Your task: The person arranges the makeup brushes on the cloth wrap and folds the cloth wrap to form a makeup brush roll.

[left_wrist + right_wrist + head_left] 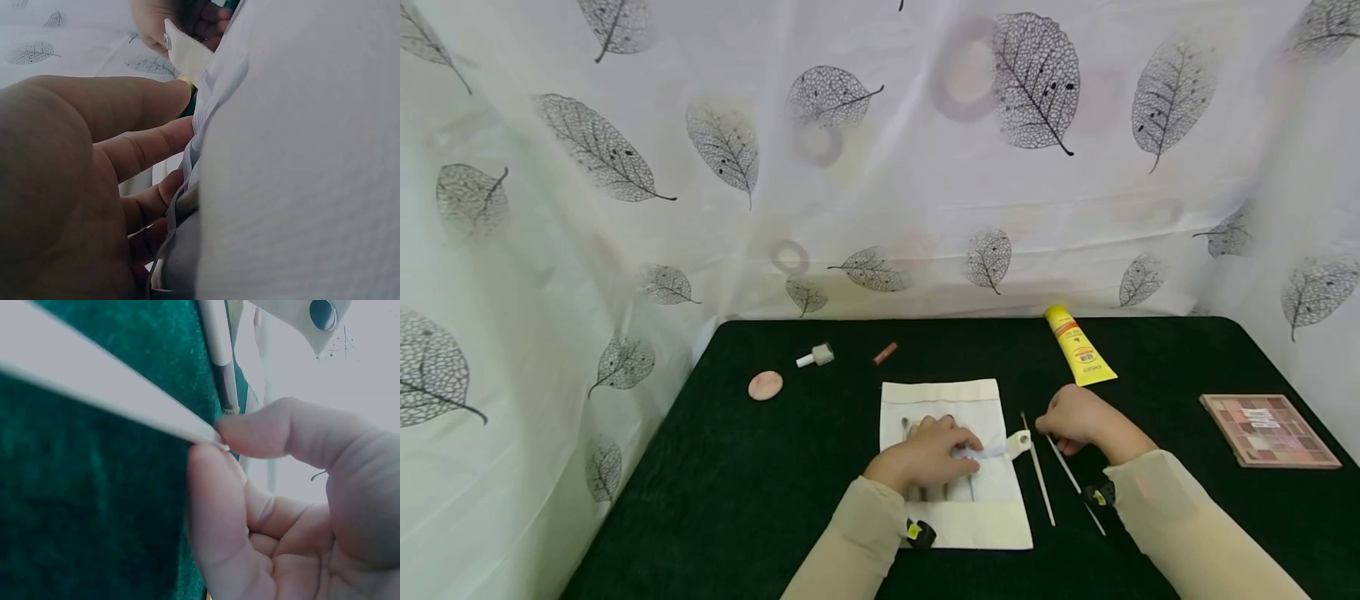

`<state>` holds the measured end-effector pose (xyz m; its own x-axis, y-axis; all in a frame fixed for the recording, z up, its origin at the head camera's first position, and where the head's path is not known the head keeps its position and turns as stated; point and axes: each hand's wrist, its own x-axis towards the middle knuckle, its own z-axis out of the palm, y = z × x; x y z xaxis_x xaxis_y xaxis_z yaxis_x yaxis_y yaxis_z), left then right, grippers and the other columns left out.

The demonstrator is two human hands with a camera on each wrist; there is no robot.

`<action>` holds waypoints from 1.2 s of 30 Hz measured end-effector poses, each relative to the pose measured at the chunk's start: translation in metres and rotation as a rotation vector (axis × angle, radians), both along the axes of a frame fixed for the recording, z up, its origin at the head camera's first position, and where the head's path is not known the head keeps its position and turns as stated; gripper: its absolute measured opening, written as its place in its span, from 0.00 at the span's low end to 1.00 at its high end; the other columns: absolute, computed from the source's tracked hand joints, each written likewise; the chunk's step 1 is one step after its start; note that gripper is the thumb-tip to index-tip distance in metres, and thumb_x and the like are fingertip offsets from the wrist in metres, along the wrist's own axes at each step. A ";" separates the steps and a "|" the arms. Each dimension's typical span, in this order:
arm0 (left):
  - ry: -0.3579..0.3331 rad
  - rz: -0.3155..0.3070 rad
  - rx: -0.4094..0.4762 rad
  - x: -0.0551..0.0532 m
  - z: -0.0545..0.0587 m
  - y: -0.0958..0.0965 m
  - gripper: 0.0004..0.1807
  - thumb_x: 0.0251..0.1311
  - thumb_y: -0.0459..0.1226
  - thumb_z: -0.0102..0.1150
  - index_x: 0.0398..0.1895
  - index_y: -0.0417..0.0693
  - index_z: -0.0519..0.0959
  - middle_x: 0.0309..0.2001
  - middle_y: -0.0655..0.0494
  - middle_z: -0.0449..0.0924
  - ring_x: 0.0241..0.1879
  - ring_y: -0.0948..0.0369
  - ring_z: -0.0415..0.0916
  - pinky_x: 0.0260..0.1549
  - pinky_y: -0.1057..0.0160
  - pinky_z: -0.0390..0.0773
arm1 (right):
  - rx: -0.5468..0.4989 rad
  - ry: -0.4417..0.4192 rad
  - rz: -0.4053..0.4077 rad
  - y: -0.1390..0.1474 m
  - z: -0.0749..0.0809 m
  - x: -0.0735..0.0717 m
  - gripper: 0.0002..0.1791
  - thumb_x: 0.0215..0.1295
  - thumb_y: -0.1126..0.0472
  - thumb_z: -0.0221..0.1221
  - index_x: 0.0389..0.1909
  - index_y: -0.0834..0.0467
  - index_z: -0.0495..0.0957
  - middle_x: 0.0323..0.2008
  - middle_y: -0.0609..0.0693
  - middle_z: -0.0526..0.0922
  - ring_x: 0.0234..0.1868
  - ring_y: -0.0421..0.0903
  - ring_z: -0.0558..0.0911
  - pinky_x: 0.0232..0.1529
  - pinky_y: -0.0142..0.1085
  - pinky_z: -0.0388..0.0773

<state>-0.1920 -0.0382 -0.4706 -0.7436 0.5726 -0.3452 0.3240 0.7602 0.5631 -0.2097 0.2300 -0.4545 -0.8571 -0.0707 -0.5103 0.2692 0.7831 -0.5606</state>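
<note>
A white fabric brush roll (992, 525) lies unfolded, with several thin brushes tucked in it, partly hidden under my left hand (928, 457). Outstretched fingers of that hand touch its pale elastic band (195, 131) in the left wrist view. A tab with a metal snap (1019, 442) sticks out from the roll's right side. Thumb and forefinger of my right hand (1078, 417) pinch the far end of a slim white-handled brush (1081, 492); its tip is hidden by the fingers. Another white brush (1041, 483) lies between that one and the roll.
Behind the right hand lies a yellow tube (1081, 348), and a palette (1270, 431) is at the far right. A round pink puff (765, 385), a nail polish bottle (820, 354) and a small reddish-brown tube (885, 353) lie at the back left. A leaf-print curtain hangs behind the dark green cloth.
</note>
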 end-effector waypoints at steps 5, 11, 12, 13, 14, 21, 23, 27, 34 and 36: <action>-0.005 0.006 -0.003 0.000 -0.001 0.001 0.14 0.68 0.52 0.61 0.55 0.71 0.80 0.42 0.68 0.68 0.44 0.64 0.61 0.44 0.60 0.65 | -0.019 -0.015 -0.006 0.002 0.000 0.000 0.11 0.67 0.59 0.61 0.27 0.61 0.79 0.24 0.53 0.78 0.22 0.44 0.80 0.27 0.35 0.80; 0.024 0.007 -0.004 0.000 0.003 0.001 0.14 0.68 0.52 0.60 0.55 0.70 0.81 0.42 0.68 0.69 0.44 0.64 0.61 0.44 0.60 0.65 | 0.001 -0.009 0.023 -0.004 0.006 0.001 0.10 0.66 0.59 0.64 0.29 0.61 0.80 0.24 0.53 0.79 0.22 0.44 0.80 0.27 0.35 0.80; 0.027 0.006 -0.003 0.000 0.003 0.001 0.14 0.68 0.52 0.60 0.55 0.70 0.81 0.42 0.68 0.69 0.44 0.64 0.61 0.44 0.60 0.65 | 0.012 -0.006 0.027 -0.005 0.007 0.001 0.10 0.66 0.59 0.64 0.29 0.61 0.80 0.24 0.53 0.79 0.22 0.44 0.80 0.27 0.34 0.80; 0.025 0.005 -0.002 0.000 0.004 0.000 0.14 0.68 0.52 0.60 0.55 0.69 0.81 0.42 0.68 0.69 0.44 0.64 0.61 0.44 0.60 0.65 | 0.022 -0.004 0.033 -0.006 0.008 0.001 0.10 0.66 0.59 0.64 0.29 0.61 0.80 0.24 0.53 0.79 0.22 0.44 0.80 0.27 0.34 0.80; 0.024 0.005 -0.001 0.000 0.004 0.000 0.14 0.68 0.52 0.60 0.55 0.69 0.81 0.42 0.68 0.69 0.44 0.64 0.61 0.44 0.60 0.65 | 0.032 -0.005 0.036 -0.007 0.009 0.001 0.10 0.65 0.59 0.64 0.29 0.61 0.80 0.24 0.53 0.79 0.22 0.44 0.80 0.27 0.34 0.80; 0.004 0.010 -0.005 0.000 0.005 0.000 0.14 0.68 0.52 0.60 0.54 0.70 0.80 0.43 0.68 0.69 0.44 0.64 0.61 0.45 0.60 0.65 | 0.050 0.008 0.039 -0.011 0.008 0.001 0.10 0.64 0.60 0.64 0.25 0.60 0.79 0.22 0.53 0.79 0.21 0.43 0.80 0.26 0.33 0.80; -0.005 0.013 -0.002 0.000 0.005 0.000 0.14 0.68 0.52 0.61 0.54 0.70 0.81 0.43 0.68 0.69 0.44 0.64 0.61 0.45 0.59 0.65 | 0.048 0.013 0.038 -0.010 0.005 0.001 0.11 0.64 0.59 0.63 0.24 0.60 0.78 0.20 0.52 0.78 0.20 0.43 0.80 0.25 0.33 0.80; -0.014 0.013 0.003 0.001 0.004 0.000 0.14 0.68 0.52 0.60 0.54 0.70 0.80 0.43 0.68 0.69 0.45 0.64 0.61 0.44 0.59 0.65 | 0.015 0.016 0.012 -0.004 0.000 0.000 0.14 0.67 0.57 0.59 0.23 0.60 0.78 0.20 0.52 0.77 0.20 0.44 0.79 0.25 0.34 0.79; -0.011 0.017 0.005 0.002 0.002 0.000 0.13 0.68 0.52 0.60 0.54 0.71 0.80 0.44 0.68 0.69 0.45 0.63 0.61 0.44 0.59 0.65 | -0.182 0.139 -0.098 0.009 0.000 -0.003 0.12 0.69 0.56 0.51 0.31 0.61 0.75 0.25 0.52 0.79 0.23 0.47 0.77 0.26 0.37 0.77; -0.013 0.019 0.010 0.002 0.001 0.000 0.13 0.67 0.52 0.61 0.54 0.72 0.80 0.44 0.68 0.69 0.45 0.63 0.61 0.44 0.59 0.65 | -0.237 0.190 -0.148 0.011 0.004 -0.004 0.13 0.68 0.56 0.50 0.35 0.63 0.76 0.26 0.52 0.79 0.23 0.47 0.76 0.26 0.38 0.76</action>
